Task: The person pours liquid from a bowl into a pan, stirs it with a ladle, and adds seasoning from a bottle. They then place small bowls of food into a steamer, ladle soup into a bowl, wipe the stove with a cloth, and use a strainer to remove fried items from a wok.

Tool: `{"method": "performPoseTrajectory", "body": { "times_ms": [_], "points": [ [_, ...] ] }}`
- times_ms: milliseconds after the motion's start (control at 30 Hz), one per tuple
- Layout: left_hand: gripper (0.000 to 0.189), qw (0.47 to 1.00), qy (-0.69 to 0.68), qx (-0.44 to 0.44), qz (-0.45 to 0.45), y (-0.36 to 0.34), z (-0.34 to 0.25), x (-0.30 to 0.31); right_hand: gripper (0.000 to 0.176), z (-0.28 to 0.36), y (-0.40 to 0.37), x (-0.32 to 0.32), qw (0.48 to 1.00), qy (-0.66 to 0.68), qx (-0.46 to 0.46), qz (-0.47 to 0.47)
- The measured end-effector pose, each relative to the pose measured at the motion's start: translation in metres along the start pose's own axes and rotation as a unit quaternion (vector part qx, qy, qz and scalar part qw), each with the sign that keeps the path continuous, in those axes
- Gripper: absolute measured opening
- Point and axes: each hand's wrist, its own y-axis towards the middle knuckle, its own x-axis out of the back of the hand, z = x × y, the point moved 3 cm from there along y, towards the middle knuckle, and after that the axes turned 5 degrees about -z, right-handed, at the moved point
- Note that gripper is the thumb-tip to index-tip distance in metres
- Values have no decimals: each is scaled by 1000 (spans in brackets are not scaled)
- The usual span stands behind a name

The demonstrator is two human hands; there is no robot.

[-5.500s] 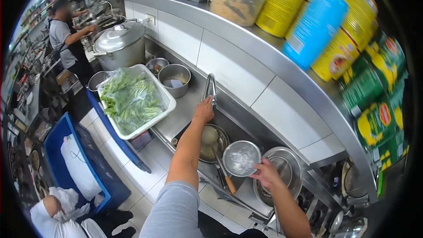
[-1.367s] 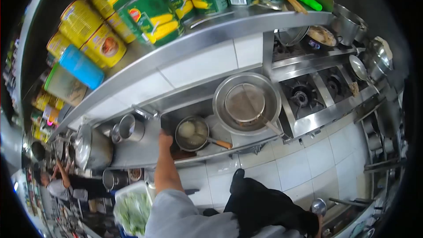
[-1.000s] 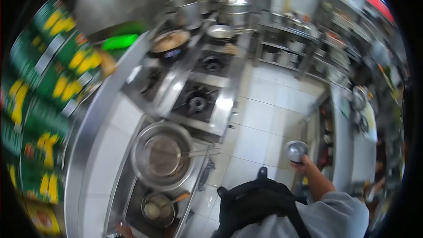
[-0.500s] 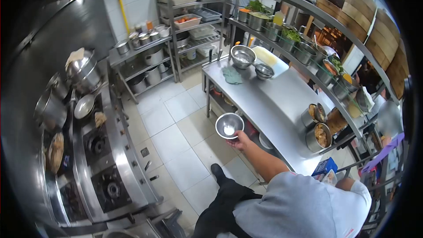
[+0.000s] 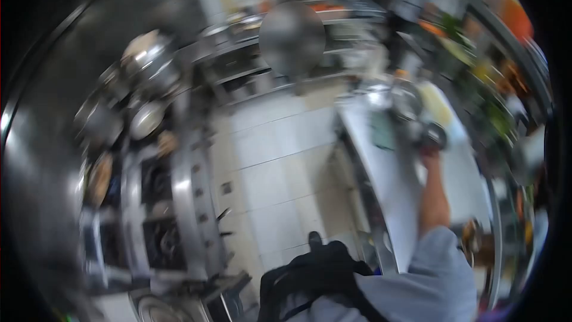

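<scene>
My right hand (image 5: 430, 156) reaches over the steel worktable (image 5: 390, 200) from the lower right, the arm stretched forward. It grips a small metal bowl (image 5: 435, 136), dark and smeared by motion; the fingers show poorly. Close behind it stands a larger metal bowl (image 5: 407, 98). A shiny, blurred metal thing (image 5: 376, 93) lies left of that bowl, too smeared to name. A green cloth (image 5: 382, 130) lies left of my hand, and a pale yellowish board (image 5: 437, 104) lies to the right. My left hand is outside the view.
A stove (image 5: 161, 220) with burners runs along the left, with pots (image 5: 152, 71) at its far end. Tiled floor (image 5: 271, 173) lies between stove and table. Shelving (image 5: 238, 62) stands at the back. A person (image 5: 411, 0) is at the far right. A blurred round grey shape (image 5: 292, 39) covers some shelving.
My right hand has moved from beside the table's edge, holding a metal bowl, to over the table by the other bowls. The view has swung, and things appear shifted right.
</scene>
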Motion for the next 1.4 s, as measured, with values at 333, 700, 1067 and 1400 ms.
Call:
{"method": "performPoseTrajectory", "body": {
  "times_ms": [333,700,1067,1400],
  "points": [
    [37,888,225,-401,-2,31,-249,-88,48,-194,-144,-125,969,-205,38,-133],
    [22,719,21,-641,-270,216,-827,-13,25,-296,-266,-183,567,-761,-258,179],
    [64,764,169,-487,-389,284,-895,-78,35,-334,-224,-288,552,-777,-291,83],
    [59,877,7,-159,-452,167,-489,-78,22,-555,-89,-516,499,-758,-307,286]
  ]
}}
